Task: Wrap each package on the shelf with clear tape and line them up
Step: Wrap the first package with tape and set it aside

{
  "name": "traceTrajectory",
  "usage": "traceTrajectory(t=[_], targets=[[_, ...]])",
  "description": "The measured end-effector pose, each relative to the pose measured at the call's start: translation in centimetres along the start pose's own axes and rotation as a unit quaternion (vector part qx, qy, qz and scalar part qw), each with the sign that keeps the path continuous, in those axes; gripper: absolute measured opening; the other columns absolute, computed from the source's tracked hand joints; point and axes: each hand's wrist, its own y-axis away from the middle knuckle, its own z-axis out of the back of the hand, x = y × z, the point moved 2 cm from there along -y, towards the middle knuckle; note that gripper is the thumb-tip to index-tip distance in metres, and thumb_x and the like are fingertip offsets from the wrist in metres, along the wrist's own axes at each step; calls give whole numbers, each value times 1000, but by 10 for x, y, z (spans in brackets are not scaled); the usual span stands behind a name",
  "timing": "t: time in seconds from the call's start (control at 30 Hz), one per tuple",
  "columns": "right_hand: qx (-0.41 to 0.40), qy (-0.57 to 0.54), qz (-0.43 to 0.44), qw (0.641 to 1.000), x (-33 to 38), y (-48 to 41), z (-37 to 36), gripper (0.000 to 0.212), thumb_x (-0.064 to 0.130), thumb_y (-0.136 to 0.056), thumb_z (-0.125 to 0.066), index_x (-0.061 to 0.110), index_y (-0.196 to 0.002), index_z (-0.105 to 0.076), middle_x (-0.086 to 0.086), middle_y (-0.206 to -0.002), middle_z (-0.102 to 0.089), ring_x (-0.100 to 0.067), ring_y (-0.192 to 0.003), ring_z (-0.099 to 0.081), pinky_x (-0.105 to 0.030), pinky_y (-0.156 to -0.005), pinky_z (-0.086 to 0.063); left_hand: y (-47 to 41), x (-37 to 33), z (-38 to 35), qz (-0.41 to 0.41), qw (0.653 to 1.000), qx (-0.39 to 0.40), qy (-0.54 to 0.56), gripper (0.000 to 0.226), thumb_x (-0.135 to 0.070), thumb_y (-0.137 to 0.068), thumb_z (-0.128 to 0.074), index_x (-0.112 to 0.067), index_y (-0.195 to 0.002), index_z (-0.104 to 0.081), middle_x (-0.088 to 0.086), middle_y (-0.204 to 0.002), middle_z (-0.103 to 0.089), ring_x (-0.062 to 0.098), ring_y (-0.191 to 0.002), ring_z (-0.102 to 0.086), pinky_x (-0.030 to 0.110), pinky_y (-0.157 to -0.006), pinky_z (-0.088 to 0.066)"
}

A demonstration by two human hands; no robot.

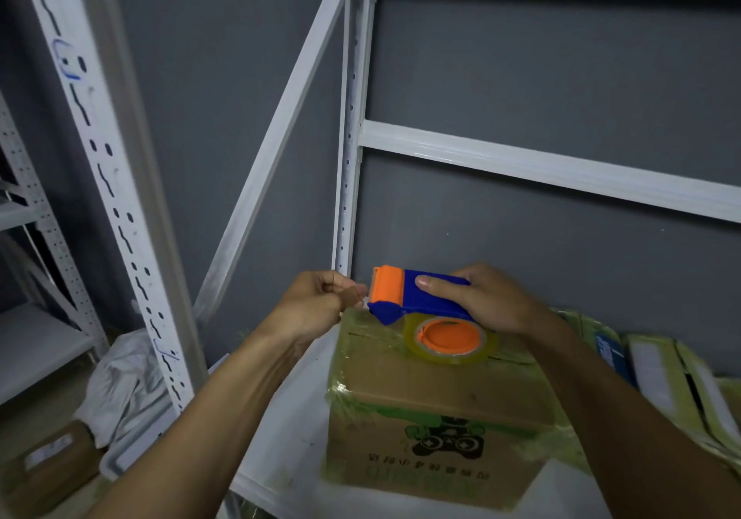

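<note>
Hardly visible at 9 o'clock of the tape dispenser (405,298): the clear tape end (362,298), almost lost against the skin. Cut off at 3 o'clock: more packages (657,374) on the shelf (280,438). Blurred at 8 o'clock: a white bag (120,378). Left hand (316,304) with fingers (333,282) curled, thumb and forefinger pressed together, pinching that tape end. Right hand (481,302) wrapped round the dispenser, thumb flat on top. At 6 o'clock, on the shelf, the taped package (437,398), with the tape roll (451,342) just over its top.

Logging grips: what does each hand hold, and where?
Right hand grips the tape dispenser by its blue body; left hand seemingly pinches the tape end.
</note>
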Motion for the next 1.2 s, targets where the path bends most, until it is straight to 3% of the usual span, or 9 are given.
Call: traceTrajectory(t=[0.2,0.47,0.63,0.77,0.93,1.03,1.1,1.2], targets=[[-13,59,-24,998,7,-5,5,63,80,-76,-56,21,-54,-58,5,-47,-59,-4,-40,-54,-19,-51,-38,-4,10,26,20,998,-51,24,13,-19,-92,-75,-14,-80,-71,-3,-75,-75,9,-74,-67,23,-67,-53],[11,114,-55,992,4,-9,1,71,85,-67,-54,13,-65,-61,2,-53,-61,-7,-45,-57,-26,-58,-42,3,44,54,66,991,-112,44,16,-19,-94,-72,-7,-85,-66,7,-86,-67,18,-85,-64,27,-72,-55],[35,145,-64,987,8,-14,-4,74,89,-61,-55,15,-64,-56,4,-49,-55,-7,-41,-51,-26,-55,-38,9,71,59,87,986,-128,55,19,-12,-96,-69,-9,-78,-63,6,-83,-64,18,-81,-57,28,-64,-50],[37,182,-76,980,10,-20,-10,71,87,-68,-63,16,-67,-60,3,-53,-61,-8,-45,-56,-27,-55,-40,6,86,63,106,981,-149,62,17,-10,-96,-66,-11,-79,-63,0,-78,-60,14,-66,-48,28,-56,-42],[44,225,-86,969,18,-29,-8,78,92,-62,-60,15,-70,-62,-3,-60,-62,-15,-56,-60,-29,-59,-41,3,103,48,147,966,-184,105,13,-21,-94,-66,-14,-83,-64,1,-78,-54,19,-60,-41,29,-53,-34],[47,255,-90,961,21,-34,-8,79,91,-64,-61,12,-71,-64,-4,-64,-65,-17,-59,-62,-29,-59,-43,1,114,48,158,964,-172,126,23,-33,-85,-79,-12,-89,-72,2,-81,-60,21,-65,-39,31,-52,-30],[54,275,-92,955,20,-37,-12,77,88,-68,-63,12,-74,-65,-4,-68,-66,-17,-61,-62,-30,-59,-44,1,122,45,160,963,-167,139,28,-35,-81,-83,-11,-95,-76,3,-83,-68,24,-69,-38,34,-56,-31],[56,302,-90,947,21,-41,-16,72,86,-71,-65,14,-70,-61,-3,-65,-61,-17,-58,-57,-30,-57,-40,-1,132,42,173,960,-168,139,28,-33,-82,-84,-11,-98,-76,1,-76,-60,18,-59,-29,32,-54,-30]])
